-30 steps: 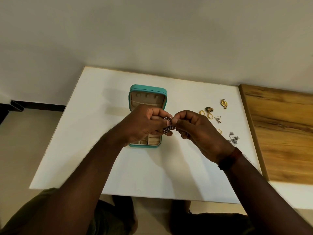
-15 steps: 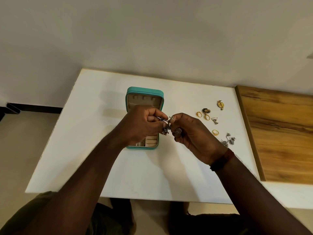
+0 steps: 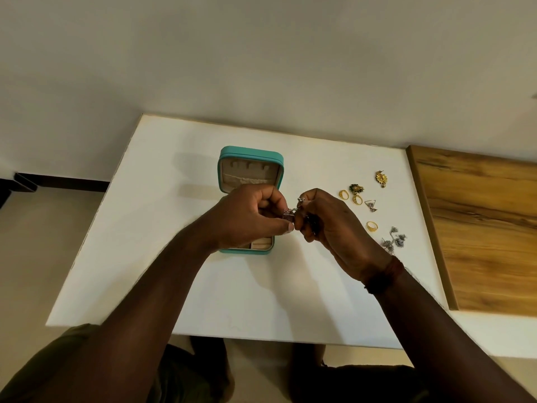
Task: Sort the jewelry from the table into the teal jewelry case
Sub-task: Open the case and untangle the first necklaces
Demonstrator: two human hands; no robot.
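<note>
Fabric in olive green (image 3: 66,353) shows at the bottom left edge, closest to the viewer. From there the left forearm (image 3: 151,301) and the right forearm (image 3: 436,324) reach forward over a white table (image 3: 139,234). A dark reddish thread band (image 3: 383,276) circles the right wrist.

Both hands meet above the middle of the table. The left hand (image 3: 250,216) has its fingers curled in and its thumb pressed forward, pinching a small silver piece (image 3: 294,210). The right hand (image 3: 334,228) is curled too and pinches the same silver piece from the other side. The piece is held in the air between the fingertips; its shape is too small to make out.

Under and behind the left hand sits an open teal case (image 3: 250,154) with a beige lining. Its base is mostly hidden by the hand, with a few small compartments showing at the near edge. The lid is open on the far side.

To the right of the hands, loose jewelry lies on the table: a cluster of silver earrings (image 3: 393,242), one gold ring (image 3: 371,226), a silver triangle earring (image 3: 371,204), two more gold rings (image 3: 357,199), a green and gold piece (image 3: 356,188), and farthest, a round gold pendant (image 3: 381,178).

A wooden board (image 3: 479,228) lies along the table's right side, and a plain pale wall (image 3: 261,68) rises behind
</note>
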